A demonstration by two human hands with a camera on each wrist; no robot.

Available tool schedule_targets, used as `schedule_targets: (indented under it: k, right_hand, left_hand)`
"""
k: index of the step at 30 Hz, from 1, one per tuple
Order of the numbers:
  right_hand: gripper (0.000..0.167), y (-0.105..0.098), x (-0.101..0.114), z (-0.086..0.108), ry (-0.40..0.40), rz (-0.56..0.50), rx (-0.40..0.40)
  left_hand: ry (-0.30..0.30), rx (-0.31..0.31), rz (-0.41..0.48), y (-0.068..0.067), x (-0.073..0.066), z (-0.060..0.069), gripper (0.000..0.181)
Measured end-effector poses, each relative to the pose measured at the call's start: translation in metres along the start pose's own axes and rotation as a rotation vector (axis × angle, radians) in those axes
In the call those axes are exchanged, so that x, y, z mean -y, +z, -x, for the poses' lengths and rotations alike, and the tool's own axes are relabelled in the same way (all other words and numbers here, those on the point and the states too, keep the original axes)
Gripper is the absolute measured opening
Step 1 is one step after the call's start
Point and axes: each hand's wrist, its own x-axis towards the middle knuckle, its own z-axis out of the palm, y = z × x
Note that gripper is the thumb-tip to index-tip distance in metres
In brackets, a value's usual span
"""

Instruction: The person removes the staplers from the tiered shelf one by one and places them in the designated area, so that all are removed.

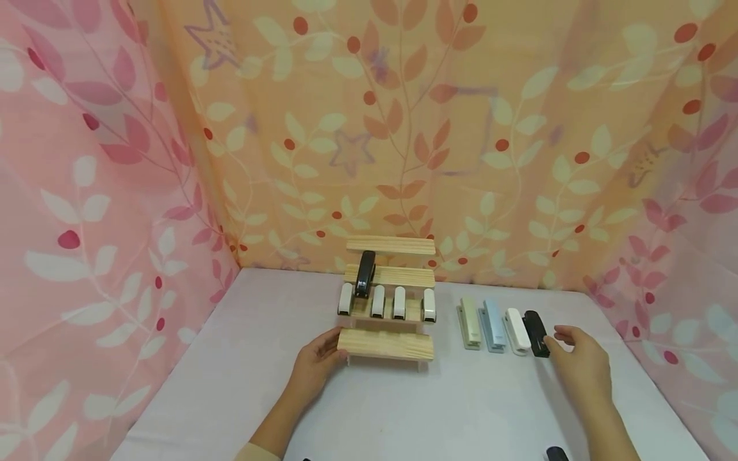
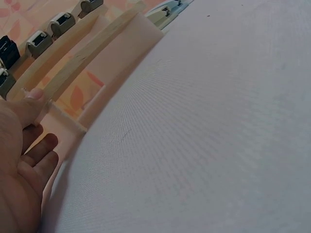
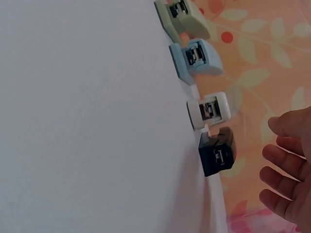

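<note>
A tiered rack with wooden steps (image 1: 385, 346) stands mid-table. My left hand (image 1: 314, 366) grips the left end of its lowest step, the thumb (image 2: 35, 95) on the board and the other fingers by the pale side support. Several small white staplers (image 1: 378, 301) and one long black stapler (image 1: 366, 274) sit on the rack's upper steps. Right of it, a green stapler (image 1: 470, 323), a blue stapler (image 1: 492, 325), a white stapler (image 1: 517, 331) and a black stapler (image 1: 536, 333) lie in a row. My right hand (image 1: 579, 365) hovers beside the black one, fingers parted, holding nothing.
A pale cloth covers the table (image 1: 242, 358). Patterned curtains (image 1: 323, 128) rise behind it and along both sides. At the bottom edge of the head view a dark object (image 1: 557, 453) shows in part.
</note>
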Motion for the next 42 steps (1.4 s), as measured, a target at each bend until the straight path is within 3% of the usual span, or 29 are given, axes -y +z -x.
schedule_targets:
  k: [8, 15, 32, 42]
  right_hand:
    - [0.035, -0.015, 0.037, 0.007, -0.156, -0.007, -0.13]
    - [0.035, -0.02, 0.083, 0.015, -0.199, -0.073, -0.125]
    - [0.032, 0.012, 0.181, 0.021, -0.334, -0.279, -0.111]
    - [0.036, 0.039, 0.226, 0.029, -0.397, -0.401, -0.039]
  left_hand:
    - [0.028, 0.032, -0.005, 0.004, -0.003, -0.003, 0.061]
    - [0.011, 0.026, -0.005, 0.003, -0.004, 0.0, 0.061]
    - [-0.007, 0.014, 0.007, -0.001, -0.003, 0.005, 0.062]
    - [0.017, 0.011, -0.005, 0.001, -0.001, 0.003, 0.062]
